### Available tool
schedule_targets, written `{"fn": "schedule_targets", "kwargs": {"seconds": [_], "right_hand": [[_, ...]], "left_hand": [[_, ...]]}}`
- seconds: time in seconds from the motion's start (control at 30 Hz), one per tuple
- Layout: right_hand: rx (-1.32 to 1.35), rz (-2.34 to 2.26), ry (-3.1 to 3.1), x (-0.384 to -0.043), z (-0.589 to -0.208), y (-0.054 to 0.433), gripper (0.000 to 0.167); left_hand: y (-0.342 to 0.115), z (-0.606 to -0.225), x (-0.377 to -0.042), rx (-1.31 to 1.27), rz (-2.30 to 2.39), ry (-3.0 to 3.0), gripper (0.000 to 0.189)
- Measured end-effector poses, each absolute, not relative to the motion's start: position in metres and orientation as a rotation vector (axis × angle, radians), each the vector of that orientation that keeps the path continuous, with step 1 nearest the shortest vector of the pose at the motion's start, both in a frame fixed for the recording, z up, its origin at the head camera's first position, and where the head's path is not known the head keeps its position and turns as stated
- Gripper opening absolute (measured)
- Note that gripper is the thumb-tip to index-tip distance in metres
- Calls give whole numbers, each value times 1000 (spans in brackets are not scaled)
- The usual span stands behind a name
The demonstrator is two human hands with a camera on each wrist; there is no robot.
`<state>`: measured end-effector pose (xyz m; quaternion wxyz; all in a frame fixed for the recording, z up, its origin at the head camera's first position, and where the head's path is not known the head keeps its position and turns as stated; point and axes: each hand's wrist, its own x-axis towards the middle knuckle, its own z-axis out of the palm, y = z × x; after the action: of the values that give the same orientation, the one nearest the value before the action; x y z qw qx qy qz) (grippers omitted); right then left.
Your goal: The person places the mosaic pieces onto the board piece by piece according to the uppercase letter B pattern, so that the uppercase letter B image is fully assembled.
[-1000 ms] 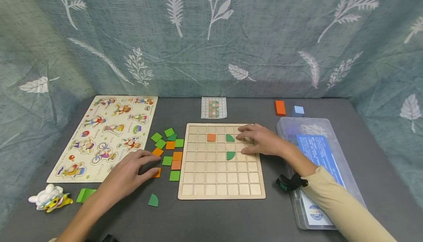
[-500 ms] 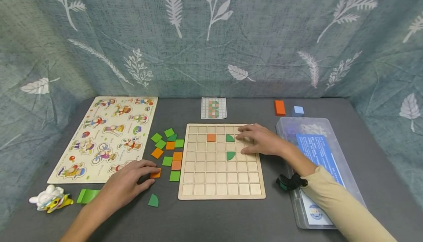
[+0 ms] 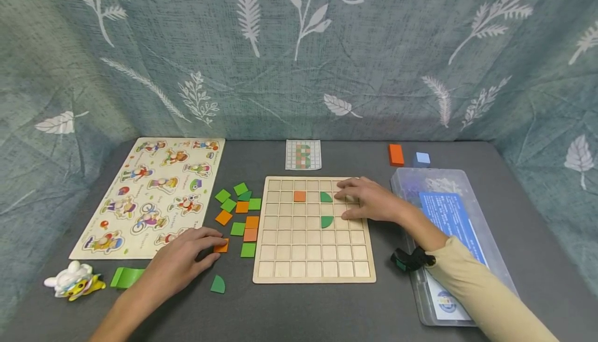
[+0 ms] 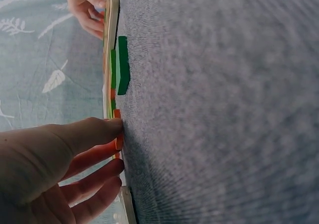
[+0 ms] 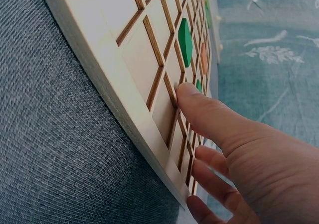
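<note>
Left hand (image 3: 175, 259): it is sitting lower and closer to the person than a second ago, leaving fully in view a loose orange tile (image 3: 223, 218) that its fingertips were partly covering.
Left grip: from the left wrist view I'm reading a pinch, thumb and index finger straddling the near orange tile (image 3: 221, 246), which is lying flat on the table (image 3: 299, 313).
Right hand (image 3: 376, 201): it is keeping its place, resting at the right side of the grid board (image 3: 313, 237), thumb and fingers spread and pinching nothing.
Done on the grid: I'm counting three pieces lying in cells: a placed orange tile (image 3: 299, 196) in the second row, a green quarter piece (image 3: 325, 197) farther right in that row, and a second quarter piece (image 3: 327, 222) two rows nearer the person.
Pattern card (image 3: 303, 155): it is lying just beyond the board, showing many more coloured cells than the board is carrying, so I'm judging the layout barely begun.
Left to place: green tiles (image 3: 238, 229), more orange ones and a far quarter piece (image 3: 244, 195) are lying between the puzzle board (image 3: 161, 204) and the grid; a near quarter piece (image 3: 217, 285) is lying apart.
</note>
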<state>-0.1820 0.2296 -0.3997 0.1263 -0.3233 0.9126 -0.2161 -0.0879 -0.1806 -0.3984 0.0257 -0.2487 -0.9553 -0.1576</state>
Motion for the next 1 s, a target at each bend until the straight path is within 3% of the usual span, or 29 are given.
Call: {"fn": "schedule_targets", "kwargs": {"seconds": [0.47,1.0], "right_hand": [[-949,-621,2667,-182,-401,230,47],[-960,-631,2674,-182,-401,228,47]], "left_hand": [[-168,-390,-100,-782,-485,-2860,27],[-37,-382,-155,-1252,-509,-2865,16]]}}
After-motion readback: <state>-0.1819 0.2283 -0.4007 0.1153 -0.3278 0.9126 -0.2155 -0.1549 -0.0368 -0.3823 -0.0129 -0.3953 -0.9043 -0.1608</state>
